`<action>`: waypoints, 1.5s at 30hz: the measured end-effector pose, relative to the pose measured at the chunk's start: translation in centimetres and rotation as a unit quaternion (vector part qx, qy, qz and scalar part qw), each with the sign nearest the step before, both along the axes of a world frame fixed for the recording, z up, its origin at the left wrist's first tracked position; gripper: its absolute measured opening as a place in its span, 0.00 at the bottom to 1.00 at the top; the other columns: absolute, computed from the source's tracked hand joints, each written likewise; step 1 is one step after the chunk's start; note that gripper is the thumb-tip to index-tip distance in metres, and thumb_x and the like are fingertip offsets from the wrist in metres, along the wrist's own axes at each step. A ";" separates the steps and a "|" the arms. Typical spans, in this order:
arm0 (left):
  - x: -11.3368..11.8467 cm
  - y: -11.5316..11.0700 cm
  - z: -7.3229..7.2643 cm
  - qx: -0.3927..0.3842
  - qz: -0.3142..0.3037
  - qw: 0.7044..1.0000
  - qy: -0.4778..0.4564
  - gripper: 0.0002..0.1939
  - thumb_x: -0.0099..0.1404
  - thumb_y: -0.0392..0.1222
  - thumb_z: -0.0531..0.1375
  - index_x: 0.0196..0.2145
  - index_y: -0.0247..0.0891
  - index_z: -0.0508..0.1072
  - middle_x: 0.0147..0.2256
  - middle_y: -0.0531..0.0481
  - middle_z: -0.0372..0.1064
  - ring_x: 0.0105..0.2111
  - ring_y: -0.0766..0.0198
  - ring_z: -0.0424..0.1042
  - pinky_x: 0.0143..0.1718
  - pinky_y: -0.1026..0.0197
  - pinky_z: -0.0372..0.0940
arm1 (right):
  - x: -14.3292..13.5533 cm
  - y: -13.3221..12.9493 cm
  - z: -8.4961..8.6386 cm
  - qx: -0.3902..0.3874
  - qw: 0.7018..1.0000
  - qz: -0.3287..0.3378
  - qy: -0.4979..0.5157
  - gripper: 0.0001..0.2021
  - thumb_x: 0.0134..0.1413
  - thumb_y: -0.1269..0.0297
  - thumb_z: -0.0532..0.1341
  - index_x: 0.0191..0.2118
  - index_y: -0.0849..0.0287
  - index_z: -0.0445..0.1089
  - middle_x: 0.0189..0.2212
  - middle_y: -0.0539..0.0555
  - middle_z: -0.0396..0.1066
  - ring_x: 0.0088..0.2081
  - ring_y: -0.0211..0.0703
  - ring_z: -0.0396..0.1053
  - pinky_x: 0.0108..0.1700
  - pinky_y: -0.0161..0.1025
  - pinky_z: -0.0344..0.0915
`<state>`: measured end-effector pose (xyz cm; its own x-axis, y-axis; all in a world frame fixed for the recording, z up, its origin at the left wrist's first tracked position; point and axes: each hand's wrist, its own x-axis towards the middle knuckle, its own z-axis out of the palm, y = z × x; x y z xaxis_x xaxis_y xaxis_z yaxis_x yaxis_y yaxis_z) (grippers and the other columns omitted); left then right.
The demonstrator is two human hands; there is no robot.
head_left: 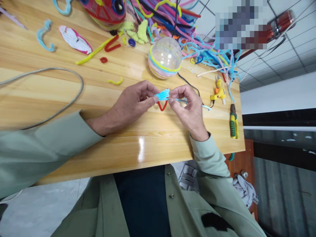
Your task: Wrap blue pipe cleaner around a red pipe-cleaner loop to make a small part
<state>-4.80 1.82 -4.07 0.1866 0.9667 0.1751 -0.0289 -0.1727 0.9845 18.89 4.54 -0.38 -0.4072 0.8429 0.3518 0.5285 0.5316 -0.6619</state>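
Observation:
Over the wooden table, my left hand (134,102) pinches a small bundle of light blue pipe cleaners (163,94) between thumb and fingers. My right hand (189,107) is closed at the bundle's right side, on a light blue strand whose end (206,108) sticks out past the fingers to the right. A red V-shaped piece (162,106) shows just under the bundle, between the two hands; whether it is attached cannot be made out. Just beyond the hands stands a clear ball (165,57) with yellow, blue and pink bands.
Pipe cleaners (209,54) pile up at the back right. A yellow glue gun (218,92) and pliers (233,121) lie at the right edge. A red figure (106,13), a white oval piece (75,39) and a grey cable (74,74) are at the left and back.

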 end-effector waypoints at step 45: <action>-0.3 -0.2 0.2 -0.024 0.002 1.000 0.000 0.25 0.72 0.71 0.73 0.44 0.47 0.81 0.34 0.51 0.81 0.29 0.59 0.75 0.28 0.54 0.65 | -2.7 -2.5 -1.8 -0.400 0.825 -0.057 0.396 0.26 0.50 0.45 0.86 0.49 0.49 0.81 0.29 0.43 0.77 0.27 0.35 0.70 0.28 0.34 0.71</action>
